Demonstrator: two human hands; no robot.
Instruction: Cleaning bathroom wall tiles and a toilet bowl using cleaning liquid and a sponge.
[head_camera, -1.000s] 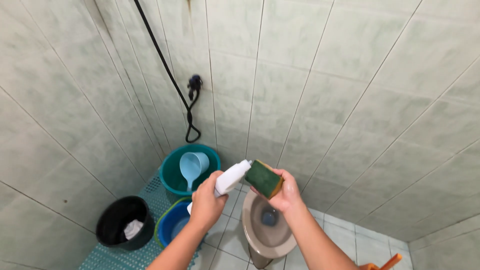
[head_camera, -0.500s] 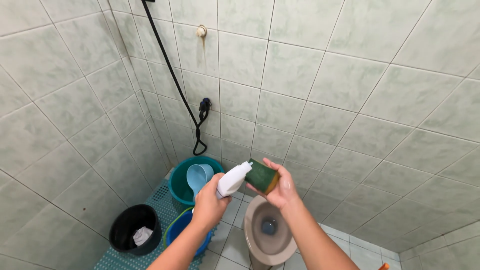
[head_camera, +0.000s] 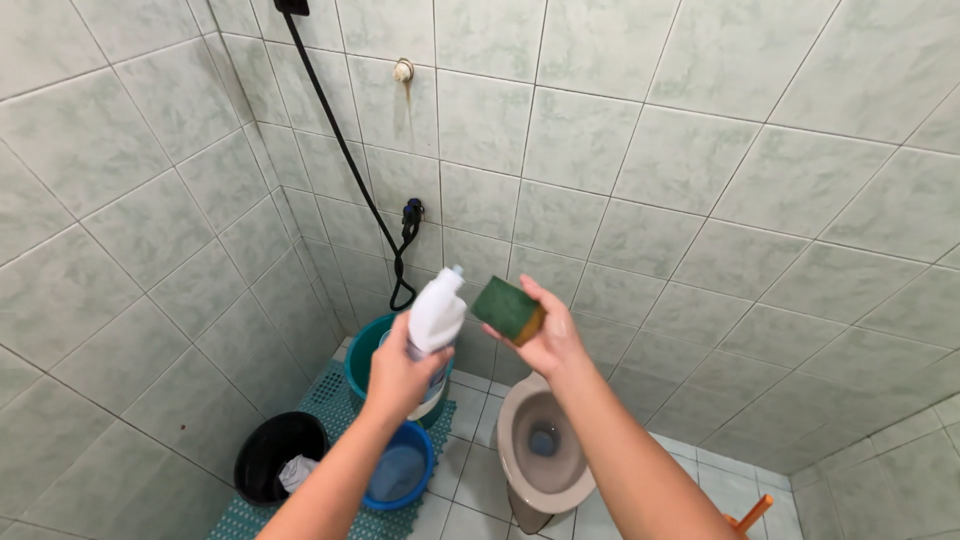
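My left hand grips a white squeeze bottle, now held nearly upright with its nozzle pointing up. My right hand holds a sponge with a green scouring face and a yellow edge, just to the right of the bottle and a short gap away from it. Both hands are raised in front of the pale green tiled wall, above a brown toilet bowl.
A teal bucket, a blue bucket and a black bin with a white cloth stand on a perforated teal floor mat. A black hose hangs down the corner. An orange handle shows at bottom right.
The bottle was tipped with its nozzle against the sponge; my left hand has swung it upright and away. The sponge has risen slightly. The view has tilted up and shifted.
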